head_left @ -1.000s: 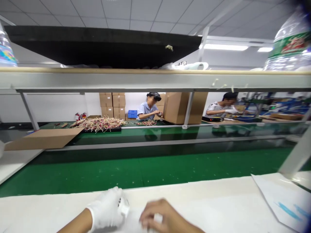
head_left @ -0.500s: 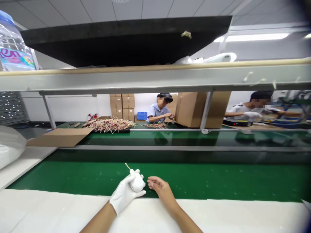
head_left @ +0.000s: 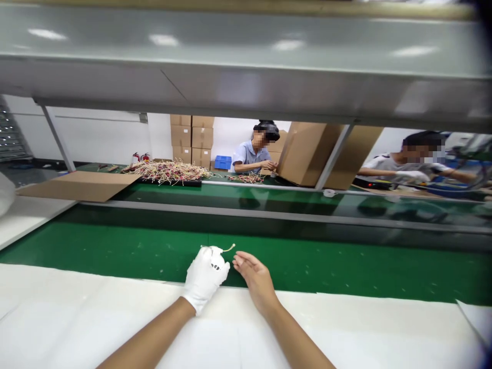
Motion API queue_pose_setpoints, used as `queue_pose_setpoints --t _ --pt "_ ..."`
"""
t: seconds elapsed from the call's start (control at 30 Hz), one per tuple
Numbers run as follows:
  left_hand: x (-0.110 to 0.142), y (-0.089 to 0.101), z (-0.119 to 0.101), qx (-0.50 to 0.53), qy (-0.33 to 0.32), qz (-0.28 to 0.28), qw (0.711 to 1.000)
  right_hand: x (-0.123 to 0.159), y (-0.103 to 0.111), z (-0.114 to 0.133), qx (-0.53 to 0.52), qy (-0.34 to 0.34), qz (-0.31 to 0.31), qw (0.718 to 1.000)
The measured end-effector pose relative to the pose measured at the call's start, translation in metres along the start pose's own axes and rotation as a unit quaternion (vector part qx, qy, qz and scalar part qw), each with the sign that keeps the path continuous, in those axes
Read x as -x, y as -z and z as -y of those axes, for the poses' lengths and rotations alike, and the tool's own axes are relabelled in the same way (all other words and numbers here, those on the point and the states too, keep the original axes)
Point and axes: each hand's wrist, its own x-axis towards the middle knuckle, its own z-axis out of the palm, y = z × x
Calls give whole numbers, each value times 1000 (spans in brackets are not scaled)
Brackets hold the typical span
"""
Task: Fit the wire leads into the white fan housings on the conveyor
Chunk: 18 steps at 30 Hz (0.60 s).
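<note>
Nearest lies a smooth white counter (head_left: 77, 318), its matte surface running under both forearms. The left hand (head_left: 203, 277), in a snug white fabric glove, wraps a closed, curled grip around a small rounded white plastic piece (head_left: 216, 259) with dark slots in its face. A thin pale wire (head_left: 229, 248) curves out of the piece's top toward the right. The bare right hand (head_left: 257, 277) is open and slack, palm down, its fingers gently curved, with the fingertips just beside the piece but not touching it. Both hands sit at the edge of a glossy green conveyor belt (head_left: 115, 246). Beyond a grey metal rail (head_left: 230, 214) lie a flat cardboard sheet (head_left: 77, 187) and a tangled heap of pale wires (head_left: 167, 173) on a black tray. Farther on, a co-worker (head_left: 251, 156) sits with both hands raised before stacked brown cartons (head_left: 181, 138).
</note>
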Motion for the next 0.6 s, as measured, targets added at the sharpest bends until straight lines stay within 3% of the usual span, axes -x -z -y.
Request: queue_pose_setpoints --t 0.1,0.2,0.33,0.6 --pt "5 1 0 -216 -122 -56 967 2 -1 4 -17 -1 -22 1000" --pt "6 1 1 -299 -166 -58 938 3 1 6 -45 -21 -16 999" --pt "3 1 5 -324 -174 -53 928 2 3 6 -75 -39 0 996" --pt "5 2 -2 -289 -128 -44 948 1 2 8 -82 -40 -1 996"
